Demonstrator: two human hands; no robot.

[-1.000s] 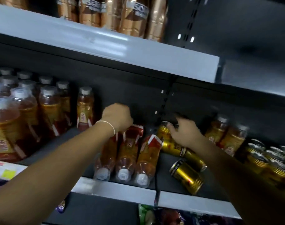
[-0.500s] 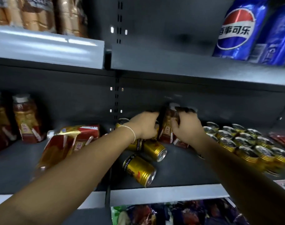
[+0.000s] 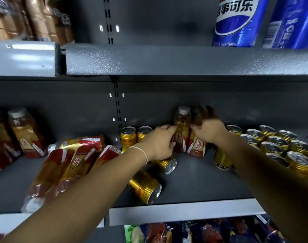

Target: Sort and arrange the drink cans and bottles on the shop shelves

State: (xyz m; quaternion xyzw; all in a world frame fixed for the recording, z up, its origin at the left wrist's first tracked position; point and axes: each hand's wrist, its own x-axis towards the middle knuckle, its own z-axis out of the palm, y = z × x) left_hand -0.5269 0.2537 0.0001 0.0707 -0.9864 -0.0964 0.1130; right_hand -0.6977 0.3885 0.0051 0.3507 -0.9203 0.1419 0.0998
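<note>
Amber bottle (image 3: 182,128) stands upright, axis vertical; L fingers (image 3: 168,128) curl on its left side, nearest. R fingers (image 3: 202,116) clasp the 2nd bottle (image 3: 197,146), touching its right.

White 事可乐 on the blue can (image 3: 237,23) at the upper shelf's (image 3: 167,60) right end, 330 small at its foot; below, red 东鹏 on the right bottle (image 3: 197,146), 东 on the capped bottle (image 3: 182,127) beside it, 东鹏 sideways on the wrapped pack (image 3: 74,160) further left
</note>
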